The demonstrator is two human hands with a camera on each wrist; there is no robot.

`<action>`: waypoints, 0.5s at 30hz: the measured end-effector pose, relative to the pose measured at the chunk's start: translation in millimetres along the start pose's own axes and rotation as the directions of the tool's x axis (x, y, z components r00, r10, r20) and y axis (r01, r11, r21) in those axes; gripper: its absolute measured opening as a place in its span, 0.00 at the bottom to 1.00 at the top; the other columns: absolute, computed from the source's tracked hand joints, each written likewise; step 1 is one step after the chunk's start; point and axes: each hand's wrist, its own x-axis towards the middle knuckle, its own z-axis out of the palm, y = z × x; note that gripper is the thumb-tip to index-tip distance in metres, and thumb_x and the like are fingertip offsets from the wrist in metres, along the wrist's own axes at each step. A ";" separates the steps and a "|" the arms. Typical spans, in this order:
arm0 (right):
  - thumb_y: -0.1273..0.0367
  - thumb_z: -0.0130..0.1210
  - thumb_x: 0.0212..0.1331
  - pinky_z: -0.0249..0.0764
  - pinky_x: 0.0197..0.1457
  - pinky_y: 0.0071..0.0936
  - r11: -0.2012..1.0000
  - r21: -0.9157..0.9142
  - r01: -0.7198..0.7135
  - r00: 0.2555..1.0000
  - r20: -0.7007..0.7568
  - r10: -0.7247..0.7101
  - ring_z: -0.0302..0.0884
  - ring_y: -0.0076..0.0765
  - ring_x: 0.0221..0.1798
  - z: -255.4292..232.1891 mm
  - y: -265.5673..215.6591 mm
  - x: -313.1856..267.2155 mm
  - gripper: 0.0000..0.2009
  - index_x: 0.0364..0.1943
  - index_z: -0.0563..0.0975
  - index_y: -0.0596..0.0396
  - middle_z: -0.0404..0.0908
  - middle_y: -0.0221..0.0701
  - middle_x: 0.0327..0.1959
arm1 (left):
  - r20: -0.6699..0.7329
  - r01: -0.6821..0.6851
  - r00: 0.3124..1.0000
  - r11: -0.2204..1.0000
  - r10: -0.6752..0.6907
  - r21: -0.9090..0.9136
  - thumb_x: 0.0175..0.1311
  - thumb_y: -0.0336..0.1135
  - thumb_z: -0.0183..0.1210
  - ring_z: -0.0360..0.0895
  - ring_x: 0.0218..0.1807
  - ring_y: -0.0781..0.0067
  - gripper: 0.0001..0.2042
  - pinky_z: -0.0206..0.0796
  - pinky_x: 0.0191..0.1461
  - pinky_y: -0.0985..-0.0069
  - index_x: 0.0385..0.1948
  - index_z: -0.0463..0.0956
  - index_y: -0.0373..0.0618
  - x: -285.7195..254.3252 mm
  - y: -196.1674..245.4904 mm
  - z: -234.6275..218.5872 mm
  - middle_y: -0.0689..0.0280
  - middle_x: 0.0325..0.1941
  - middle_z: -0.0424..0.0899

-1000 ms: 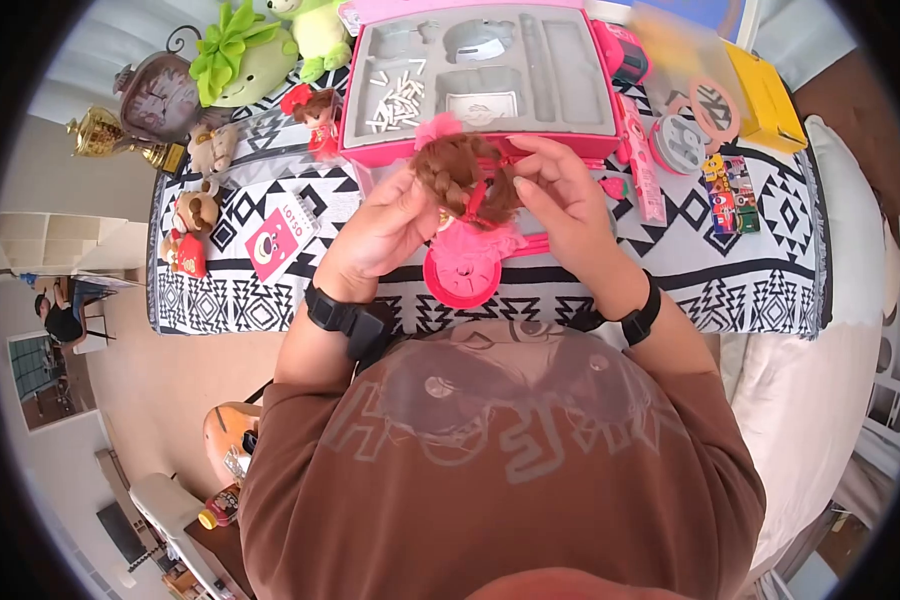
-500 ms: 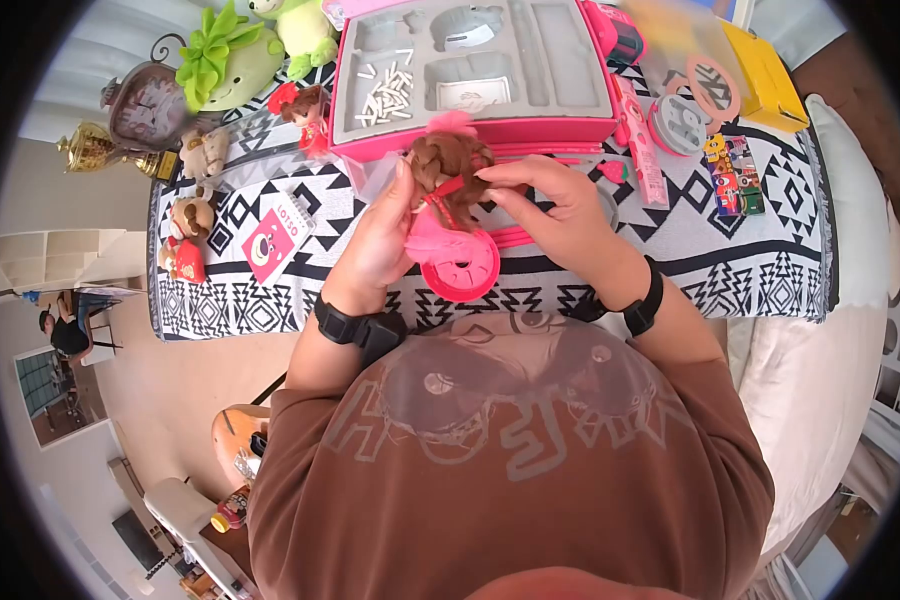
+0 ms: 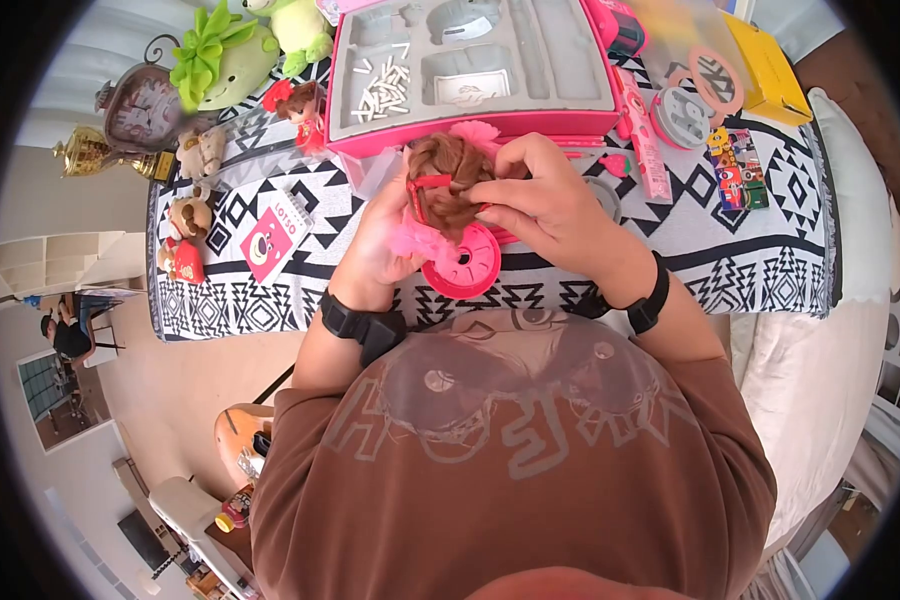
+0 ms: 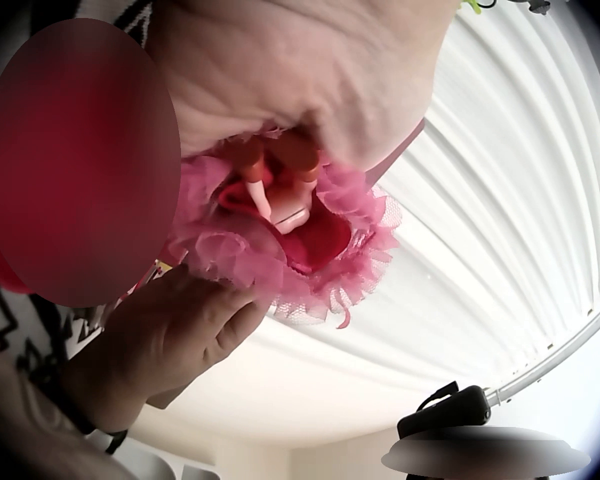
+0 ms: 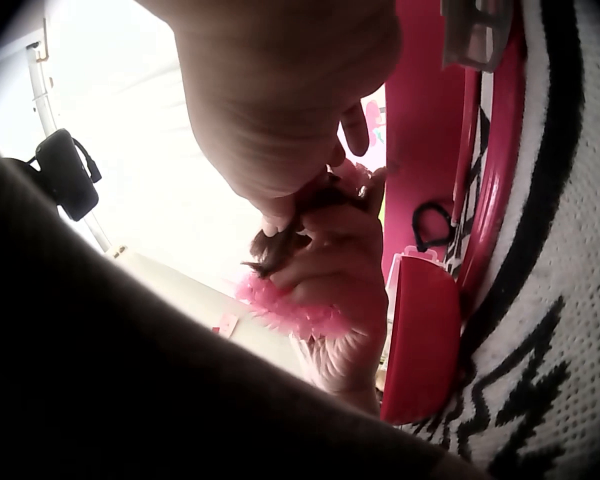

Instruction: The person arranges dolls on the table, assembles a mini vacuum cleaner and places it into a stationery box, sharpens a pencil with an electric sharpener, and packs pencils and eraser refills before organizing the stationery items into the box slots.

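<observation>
A doll (image 3: 448, 172) with brown braided hair, a red ribbon and a pink tulle skirt is held over the table. My left hand (image 3: 378, 240) grips it round the body from the left. The left wrist view looks up under its tulle skirt (image 4: 242, 262), where the doll's legs (image 4: 295, 200) show below the palm. From the right, my right hand (image 3: 555, 205) pinches a strand of the brown hair between thumb and fingers. In the right wrist view the hair (image 5: 280, 245) hangs below these fingers. A pink round dish (image 3: 485, 275) lies just under the doll.
Behind the hands stands a pink box (image 3: 575, 90) with grey compartments, one holding white sticks (image 3: 382, 95). At left are a Lotso card (image 3: 270, 245), small plush toys (image 3: 190, 215) and a boxed doll (image 3: 305, 115). A pink tube (image 3: 652, 165) and colourful card (image 3: 740, 175) lie at right.
The doll has come lower and nearer my body, and its head has turned in my left hand. My right hand has shifted left and now pinches the hair.
</observation>
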 end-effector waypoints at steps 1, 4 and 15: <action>0.70 0.64 0.53 0.68 0.45 0.31 0.999 0.031 -0.025 0.999 -0.026 0.025 0.68 0.38 0.41 1.4 0.6 -1.1 0.10 0.40 0.81 0.52 0.69 0.32 0.38 | 0.001 0.002 1.000 1.000 -0.002 -0.001 0.74 0.48 0.43 0.77 0.53 0.66 0.22 0.73 0.44 0.76 0.63 0.63 0.46 2.5 -1.7 2.4 0.57 0.63 0.71; 0.69 0.59 0.59 0.68 0.46 0.30 0.992 0.103 -0.072 0.988 -0.128 0.085 0.68 0.37 0.42 2.8 3.8 -2.4 0.09 0.41 0.77 0.56 0.69 0.32 0.40 | 0.161 -0.155 0.973 0.986 0.163 -0.065 0.72 0.40 0.46 0.76 0.55 0.63 0.22 0.72 0.52 0.73 0.64 0.61 0.45 8.0 -3.2 8.9 0.55 0.64 0.68; 0.63 0.47 0.72 0.65 0.34 0.15 0.556 0.713 -0.427 0.787 -0.009 0.617 0.64 0.13 0.29 7.7 19.9 -8.1 0.11 0.42 0.74 0.56 0.70 0.21 0.30 | 0.441 -0.478 0.830 0.029 0.341 0.878 0.54 0.15 0.57 0.76 0.53 0.64 0.17 0.72 0.53 0.71 0.45 0.78 0.43 -6.6 12.9 28.1 0.56 0.64 0.66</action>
